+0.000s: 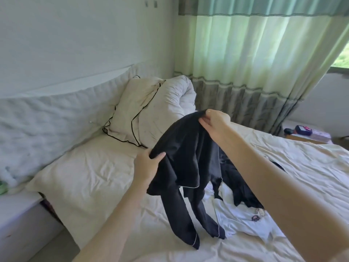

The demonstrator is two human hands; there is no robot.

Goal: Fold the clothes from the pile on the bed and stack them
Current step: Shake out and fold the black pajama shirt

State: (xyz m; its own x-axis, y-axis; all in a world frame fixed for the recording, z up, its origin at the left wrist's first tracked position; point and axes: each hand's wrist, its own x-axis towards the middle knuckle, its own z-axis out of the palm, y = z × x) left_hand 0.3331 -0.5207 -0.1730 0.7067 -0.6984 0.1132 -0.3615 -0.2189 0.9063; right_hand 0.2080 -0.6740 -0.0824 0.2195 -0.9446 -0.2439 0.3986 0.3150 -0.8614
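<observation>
I hold a black garment with thin white piping [181, 154] up over the bed. My left hand [149, 165] grips its near edge and my right hand [215, 123] pinches its far edge. Two long black parts hang down and their ends touch the sheet. Behind and below it on the bed lies the pile: more dark clothes [239, 186] and a white shirt with a small printed emblem [243, 218]. My right forearm covers part of the pile.
The bed [90, 182] has a cream sheet. A pillow with black piping [136, 112] and a rolled white duvet [179, 97] lie at its head. A padded headboard runs along the left. Green curtains hang behind. A low table with small items [306, 133] stands at right.
</observation>
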